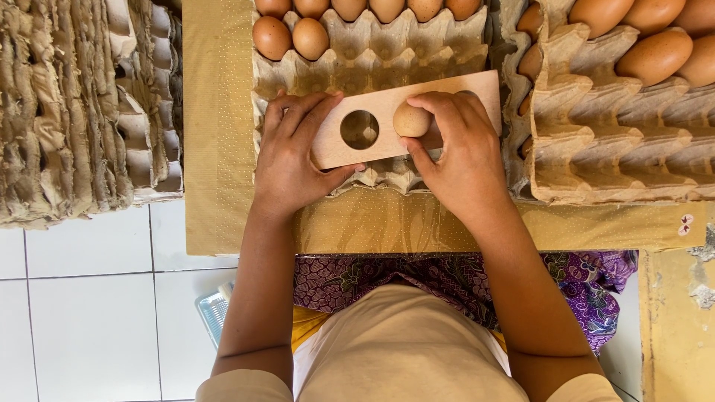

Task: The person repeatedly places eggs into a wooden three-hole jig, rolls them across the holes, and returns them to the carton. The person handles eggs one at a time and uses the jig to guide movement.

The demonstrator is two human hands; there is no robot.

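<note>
Wooden gauge board: your left hand grips its end, right hand holds an egg at one hole; keep board level over the tray.

Left hand gripping wooden board with round holes, right hand pressing an egg at one hole, board over egg tray, more eggs behind, tray stack at left, stacked trays of eggs at right
</note>
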